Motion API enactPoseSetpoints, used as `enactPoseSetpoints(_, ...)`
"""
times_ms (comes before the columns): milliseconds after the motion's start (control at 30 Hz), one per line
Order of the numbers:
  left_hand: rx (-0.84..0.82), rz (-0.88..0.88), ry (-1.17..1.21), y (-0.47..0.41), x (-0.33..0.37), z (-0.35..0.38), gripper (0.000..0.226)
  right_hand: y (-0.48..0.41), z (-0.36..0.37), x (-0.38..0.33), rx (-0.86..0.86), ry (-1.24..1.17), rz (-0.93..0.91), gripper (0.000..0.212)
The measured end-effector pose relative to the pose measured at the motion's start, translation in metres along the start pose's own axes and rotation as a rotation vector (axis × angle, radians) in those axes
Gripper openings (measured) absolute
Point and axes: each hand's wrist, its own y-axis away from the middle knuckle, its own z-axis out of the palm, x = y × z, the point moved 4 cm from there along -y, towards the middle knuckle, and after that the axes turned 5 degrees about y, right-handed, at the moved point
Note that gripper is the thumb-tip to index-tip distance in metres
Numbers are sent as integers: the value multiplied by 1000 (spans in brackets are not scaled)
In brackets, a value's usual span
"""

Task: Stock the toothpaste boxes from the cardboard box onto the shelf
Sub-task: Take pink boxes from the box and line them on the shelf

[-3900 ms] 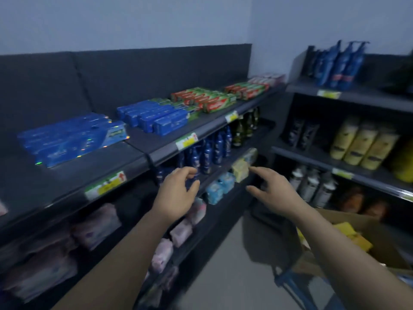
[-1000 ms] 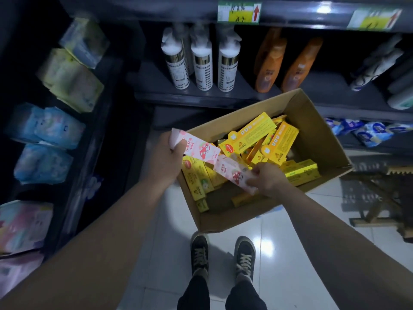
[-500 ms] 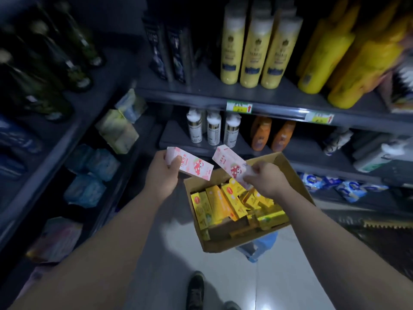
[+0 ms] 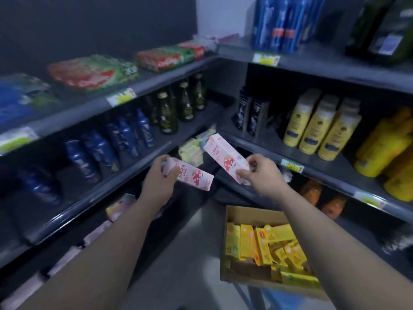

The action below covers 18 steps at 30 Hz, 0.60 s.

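the left grip [image 4: 159,182] clasps one pink mushroom-printed toothpaste carton [image 4: 193,178] and the right grip [image 4: 260,173] a second pink carton [image 4: 224,156], both held clear of the open brown cardboard box [image 4: 245,214], likely bound for the dark metal shelf [image 4: 156,82]'s front edge.

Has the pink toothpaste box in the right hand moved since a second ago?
Yes. The pink toothpaste box was down in the cardboard box; the right hand now holds it well above that box.
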Motion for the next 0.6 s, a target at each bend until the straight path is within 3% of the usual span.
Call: enactPoseSetpoints(600,635,94,66,166,32,-344,32,92,95,-370,-215,-144,-665,23)
